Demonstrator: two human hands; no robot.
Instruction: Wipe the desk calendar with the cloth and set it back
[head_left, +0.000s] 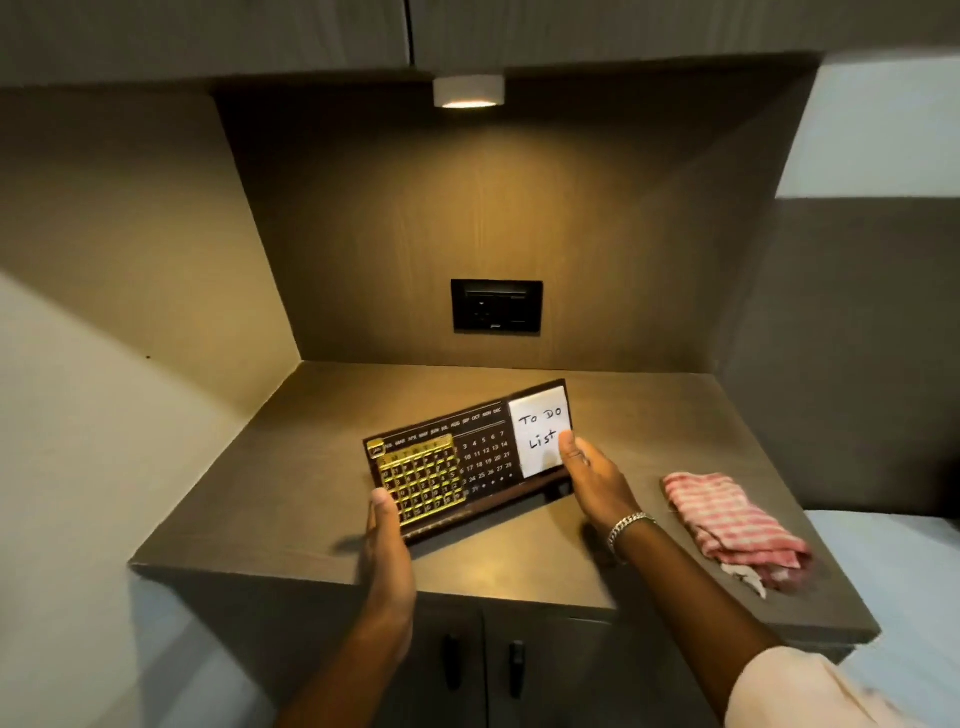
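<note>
The dark brown desk calendar (483, 457) stands tilted on the wooden desk top (311, 467), with a gold sliding date frame on its left part and a white "To Do List" note on its right. My left hand (387, 540) grips its lower left corner, thumb on the front. My right hand (592, 478) holds the right end, thumb on the white note. A folded red-and-white checked cloth (732, 519) lies on the desk to the right of my right hand, touched by neither hand.
The desk sits in a wooden niche with a back wall and a left side wall. A black socket plate (497, 306) is on the back wall and a small lamp (468, 91) shines overhead. Cabinet doors with two dark handles (483, 667) are below the front edge.
</note>
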